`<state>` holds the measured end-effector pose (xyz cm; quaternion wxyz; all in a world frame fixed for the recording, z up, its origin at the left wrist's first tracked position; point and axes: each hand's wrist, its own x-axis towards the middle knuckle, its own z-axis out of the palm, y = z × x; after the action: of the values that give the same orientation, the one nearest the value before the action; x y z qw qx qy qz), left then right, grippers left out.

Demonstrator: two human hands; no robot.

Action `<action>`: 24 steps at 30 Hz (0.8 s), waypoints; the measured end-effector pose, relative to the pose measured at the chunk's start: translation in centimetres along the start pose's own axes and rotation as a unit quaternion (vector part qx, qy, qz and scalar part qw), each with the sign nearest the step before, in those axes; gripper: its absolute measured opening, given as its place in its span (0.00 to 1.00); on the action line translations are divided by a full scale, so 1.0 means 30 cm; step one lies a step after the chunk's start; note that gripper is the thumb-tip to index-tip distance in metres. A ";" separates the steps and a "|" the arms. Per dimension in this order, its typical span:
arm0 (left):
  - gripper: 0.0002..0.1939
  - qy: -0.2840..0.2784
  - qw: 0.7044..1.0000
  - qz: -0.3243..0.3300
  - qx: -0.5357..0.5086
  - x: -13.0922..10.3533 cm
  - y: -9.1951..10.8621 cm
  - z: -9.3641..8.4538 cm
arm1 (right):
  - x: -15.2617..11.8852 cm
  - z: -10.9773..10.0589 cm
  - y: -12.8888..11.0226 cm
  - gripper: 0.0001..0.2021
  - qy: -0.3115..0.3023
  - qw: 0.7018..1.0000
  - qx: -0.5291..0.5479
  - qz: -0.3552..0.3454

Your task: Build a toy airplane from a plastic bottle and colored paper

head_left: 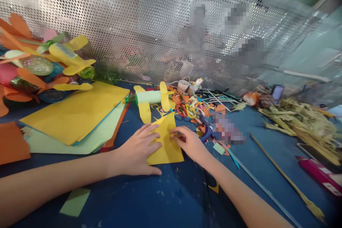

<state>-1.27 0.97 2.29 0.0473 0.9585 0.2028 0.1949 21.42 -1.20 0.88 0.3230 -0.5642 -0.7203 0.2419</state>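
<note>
At frame centre, the left hand (139, 148), fingers wide, overlapped the sheet (168, 146), ideally to keep it flat, while the right hand (189, 143) curled opposite, any pinch indiscernible.

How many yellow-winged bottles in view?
2 clearly visible: a pale-green-wrapped bottle beyond the small yellow sheet, and a yellow-wrapped bottle on the left pile. More may be hidden there.

Left forearm (66, 171): bare, entering from 8 o'clock. Left hand (136, 150): palm down, fingers slightly spread toward 2 o'clock, thumb extended toward 3. Right forearm (232, 187): bare, entering from 5 o'clock. Right hand (191, 144): directed toward 10 o'clock, fingers bent, thumb near index finger.
</note>
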 end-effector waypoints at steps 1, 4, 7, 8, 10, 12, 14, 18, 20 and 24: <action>0.31 -0.003 1.000 -0.011 0.004 -0.005 0.001 0.005 | -0.001 0.000 0.002 0.08 0.002 1.000 0.001 0.002; 0.30 0.002 0.999 -0.038 0.000 -0.012 -0.008 0.012 | -0.005 0.003 0.012 0.10 0.002 1.000 0.006 0.013; 0.32 0.017 0.998 -0.052 -0.020 -0.014 -0.013 0.014 | -0.006 0.003 0.022 0.12 0.005 1.000 0.008 0.023; 0.33 0.022 0.998 -0.056 -0.028 -0.014 -0.014 0.015 | -0.005 0.001 0.025 0.13 0.010 1.000 0.010 0.023; 0.34 0.033 0.996 -0.068 -0.044 -0.012 -0.016 0.017 | -0.004 -0.005 0.030 0.14 0.028 0.999 0.018 0.016; 0.33 0.050 0.993 -0.092 -0.054 -0.007 -0.021 0.020 | -0.003 -0.012 0.034 0.14 0.049 0.999 0.024 0.003; 0.30 0.072 0.988 -0.124 -0.065 -0.001 -0.031 0.024 | -0.002 -0.016 0.037 0.15 0.062 0.998 0.027 -0.007; 0.23 0.116 0.967 -0.190 -0.123 0.006 -0.056 0.027 | -0.004 -0.015 0.045 0.16 0.066 0.998 0.011 -0.011; 0.23 0.139 0.954 -0.208 -0.163 0.006 -0.068 0.028 | -0.006 -0.013 0.047 0.16 0.063 0.998 -0.001 -0.011; 0.20 0.137 0.931 -0.215 -0.260 0.005 -0.088 0.038 | -0.008 -0.014 0.044 0.16 0.057 0.998 -0.020 -0.010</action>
<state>-1.68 3.41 0.85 0.3071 0.8100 0.3511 0.3555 22.65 -1.11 0.18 0.3544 -0.5762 -0.7112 0.1912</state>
